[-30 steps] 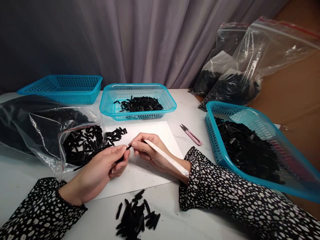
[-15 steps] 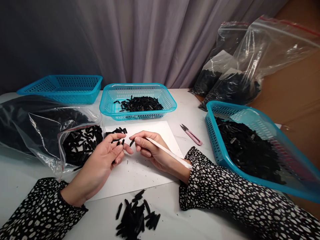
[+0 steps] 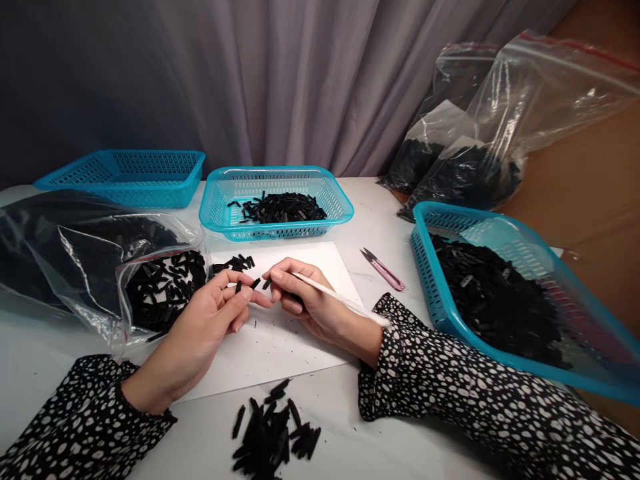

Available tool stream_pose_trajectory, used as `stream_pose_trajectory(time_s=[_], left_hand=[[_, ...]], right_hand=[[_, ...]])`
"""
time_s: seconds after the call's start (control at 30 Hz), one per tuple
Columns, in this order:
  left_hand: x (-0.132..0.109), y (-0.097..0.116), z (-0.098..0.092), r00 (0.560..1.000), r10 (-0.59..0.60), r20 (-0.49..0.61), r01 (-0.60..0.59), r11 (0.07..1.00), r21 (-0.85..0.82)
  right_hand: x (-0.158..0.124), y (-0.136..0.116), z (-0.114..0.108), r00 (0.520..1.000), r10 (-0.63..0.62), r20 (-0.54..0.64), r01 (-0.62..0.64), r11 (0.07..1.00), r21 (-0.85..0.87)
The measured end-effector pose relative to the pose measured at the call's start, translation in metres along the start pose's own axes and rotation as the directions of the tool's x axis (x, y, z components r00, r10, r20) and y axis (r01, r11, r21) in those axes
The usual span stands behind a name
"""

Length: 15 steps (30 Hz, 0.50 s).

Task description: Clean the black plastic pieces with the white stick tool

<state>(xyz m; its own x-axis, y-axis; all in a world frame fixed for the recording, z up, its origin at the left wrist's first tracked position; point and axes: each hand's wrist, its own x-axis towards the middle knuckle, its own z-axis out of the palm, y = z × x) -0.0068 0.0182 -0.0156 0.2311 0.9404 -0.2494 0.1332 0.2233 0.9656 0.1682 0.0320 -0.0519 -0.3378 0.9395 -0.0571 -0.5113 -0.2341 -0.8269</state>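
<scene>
Dozens of black pieces (image 3: 265, 437): heaped at the table's (image 3: 200, 440) near edge, just off the near edge of a white sheet (image 3: 300, 350).
Left hand (image 3: 207, 317): above the sheet's left half, thumb and finger pinching a small black stick (image 3: 239, 287); a second stick (image 3: 255, 283) shows by its fingertips.
Right hand (image 3: 310, 303): facing it, pinching a slim white rod (image 3: 345, 304); whether the dark bit (image 3: 267, 284) at the fingertips is another stick or the rod's tip, I cannot tell.
Handling: each stick looks very light, fairly stiff, perhaps brittle; best held gently by its long sides.
Clear bag (image 3: 85, 260): on the table's left side, black sticks around its mouth.
Pink snips (image 3: 384, 270): off the sheet's right edge.
Blue baskets: one (image 3: 424, 280) at the table's right edge, two (image 3: 277, 231) (image 3: 165, 195) along its far edge.
Curtain (image 3: 280, 87): behind everything.
</scene>
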Motion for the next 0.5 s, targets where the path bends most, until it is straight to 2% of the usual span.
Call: stream_pose_trajectory(time_s=[0.2,0.5], left_hand=[[-0.0022,-0.0010,-0.0003,1.000,0.000,-0.004,0.000,0.998,0.068],[-0.0007,-0.0027,0.0012,0.990,0.126,0.056,-0.130,0.989,0.072]], right_hand=[[0.0017,0.0006,0.0010,0.999,0.039,-0.011,-0.039,0.999,-0.021],[-0.0024,-0.0017,0.0042,0.998,0.059,-0.006,-0.059,0.992,-0.112]])
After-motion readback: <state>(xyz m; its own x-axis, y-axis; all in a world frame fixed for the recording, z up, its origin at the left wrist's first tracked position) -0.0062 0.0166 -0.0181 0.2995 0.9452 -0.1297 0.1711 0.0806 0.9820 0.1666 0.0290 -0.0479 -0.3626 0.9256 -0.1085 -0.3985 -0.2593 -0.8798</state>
